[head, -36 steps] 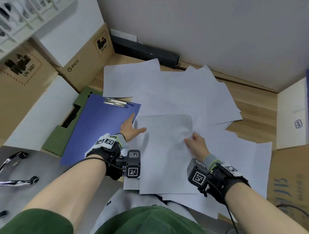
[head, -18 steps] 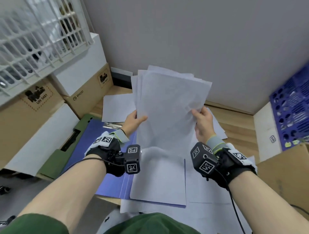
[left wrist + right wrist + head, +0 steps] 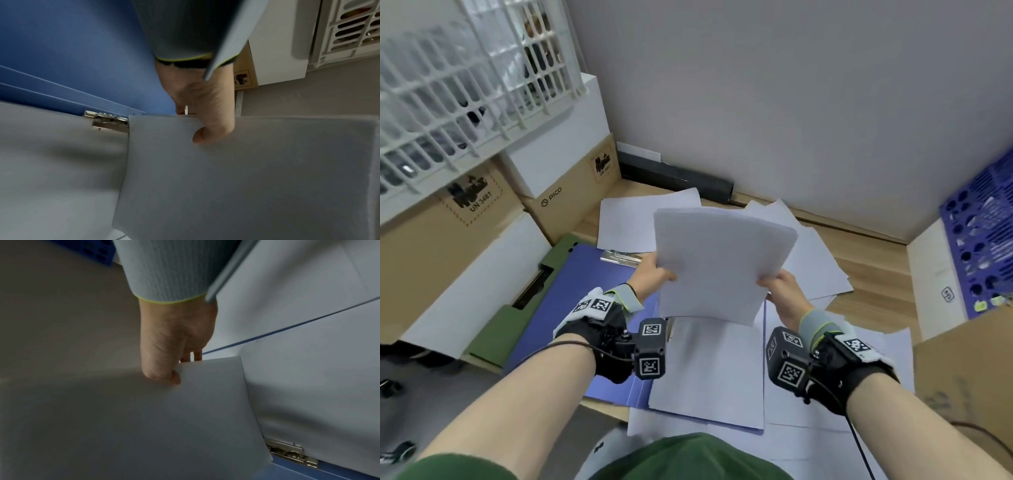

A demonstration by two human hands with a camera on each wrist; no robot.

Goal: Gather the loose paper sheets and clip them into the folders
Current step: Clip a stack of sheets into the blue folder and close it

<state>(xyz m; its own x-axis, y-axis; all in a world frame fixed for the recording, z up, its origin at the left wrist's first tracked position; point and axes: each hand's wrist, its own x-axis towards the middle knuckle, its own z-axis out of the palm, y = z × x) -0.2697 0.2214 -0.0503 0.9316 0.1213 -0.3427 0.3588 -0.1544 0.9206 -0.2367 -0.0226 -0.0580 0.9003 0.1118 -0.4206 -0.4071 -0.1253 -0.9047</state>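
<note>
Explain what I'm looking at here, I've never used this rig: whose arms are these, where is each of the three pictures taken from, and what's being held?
There is no machine: a person works with bare hands and wears three cameras. The head view looks down over both arms; each wrist view looks along one hand from a black camera strapped there.

The left hand and right hand each pinch a side edge of one stack of white sheets, lifted off the wooden desk. The wrist views show each thumb pressed on the stack's face.

Below lie a blue folder with a metal clip, a green folder beside it, and more loose sheets. Cardboard boxes stand at the left.
</note>
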